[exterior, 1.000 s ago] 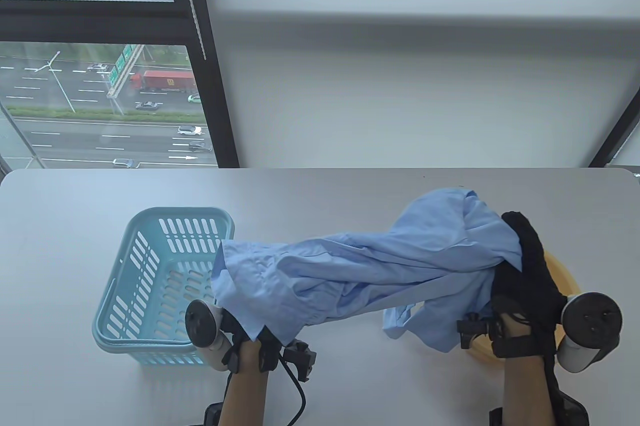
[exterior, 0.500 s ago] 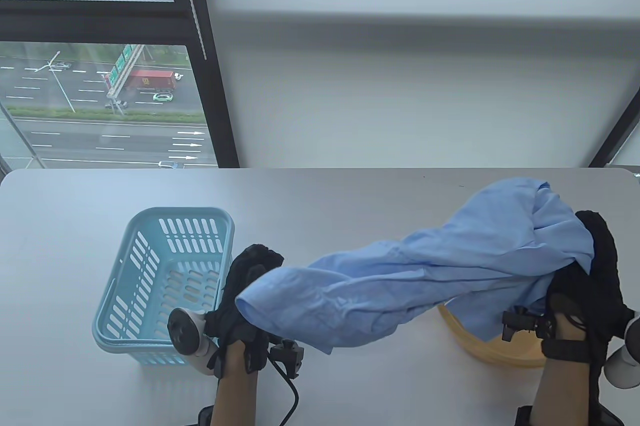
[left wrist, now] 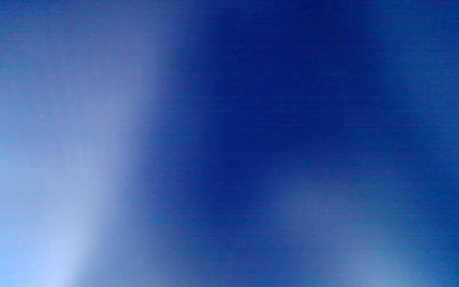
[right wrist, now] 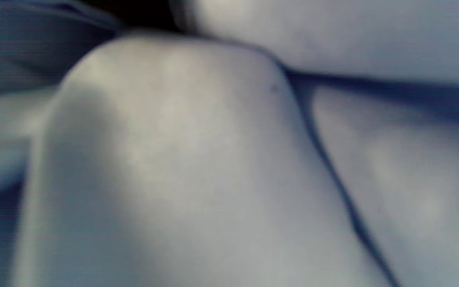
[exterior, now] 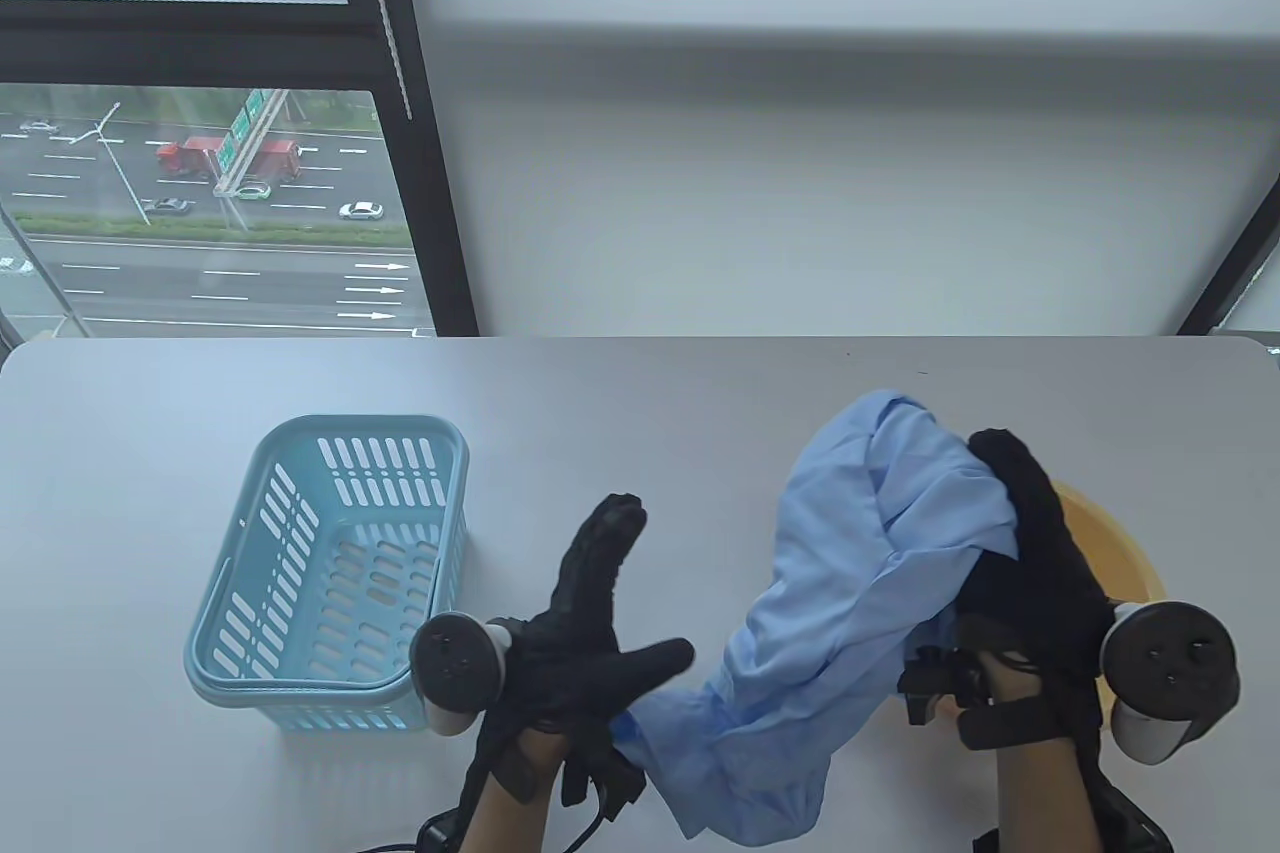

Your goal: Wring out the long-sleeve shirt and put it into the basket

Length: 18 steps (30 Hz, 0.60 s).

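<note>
The light blue long-sleeve shirt (exterior: 850,583) hangs in a bunch from my right hand (exterior: 1020,533), which grips its upper end above the yellow basin (exterior: 1120,548). The cloth's lower end trails down to the table's front edge, beside my left wrist. My left hand (exterior: 612,605) is held flat between shirt and basket, fingers straight and spread, holding nothing. The light blue slotted basket (exterior: 360,420) stands at the left with nothing in it. Blurred blue cloth fills the left wrist view (left wrist: 94,159), and the shirt (right wrist: 173,159) fills the right wrist view too.
The grey table (exterior: 640,393) reaches back to a white wall. A window with a dark frame (exterior: 420,143) is at the back left. A black cable (exterior: 600,808) runs from my left wrist off the front edge.
My left hand has let go of the shirt's left end and opened. That end dropped toward the table's front. My right hand moved back left over the basin, still holding the cloth.
</note>
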Each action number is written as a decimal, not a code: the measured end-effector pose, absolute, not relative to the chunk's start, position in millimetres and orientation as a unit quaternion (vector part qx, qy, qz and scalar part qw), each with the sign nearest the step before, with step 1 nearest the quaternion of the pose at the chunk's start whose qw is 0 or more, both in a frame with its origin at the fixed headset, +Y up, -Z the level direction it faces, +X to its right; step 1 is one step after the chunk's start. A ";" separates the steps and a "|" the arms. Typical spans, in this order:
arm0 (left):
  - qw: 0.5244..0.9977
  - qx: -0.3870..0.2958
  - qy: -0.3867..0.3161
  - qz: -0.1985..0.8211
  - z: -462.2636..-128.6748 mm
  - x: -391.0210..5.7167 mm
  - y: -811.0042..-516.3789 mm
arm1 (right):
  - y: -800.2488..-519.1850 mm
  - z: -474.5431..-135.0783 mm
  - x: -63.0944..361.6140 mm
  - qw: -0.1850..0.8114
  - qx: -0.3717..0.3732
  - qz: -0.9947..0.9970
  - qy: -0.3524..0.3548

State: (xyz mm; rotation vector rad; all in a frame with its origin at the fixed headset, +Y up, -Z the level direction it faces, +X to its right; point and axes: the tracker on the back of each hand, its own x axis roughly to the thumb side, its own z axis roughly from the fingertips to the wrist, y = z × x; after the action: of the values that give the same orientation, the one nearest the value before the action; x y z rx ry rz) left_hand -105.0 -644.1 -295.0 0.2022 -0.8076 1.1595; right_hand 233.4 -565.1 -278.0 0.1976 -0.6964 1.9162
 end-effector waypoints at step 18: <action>0.765 0.171 -0.281 0.554 -296.9 -80.9 -667.5 | -593.7 -283.5 176.1 0.547 0.228 0.792 -0.150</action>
State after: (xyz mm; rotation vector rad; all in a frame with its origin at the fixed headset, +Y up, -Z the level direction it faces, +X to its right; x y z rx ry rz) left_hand -80.9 -667.5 -296.9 0.3711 -0.6105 1.2028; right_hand 176.1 -593.7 -283.5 0.5402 -0.3544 1.8765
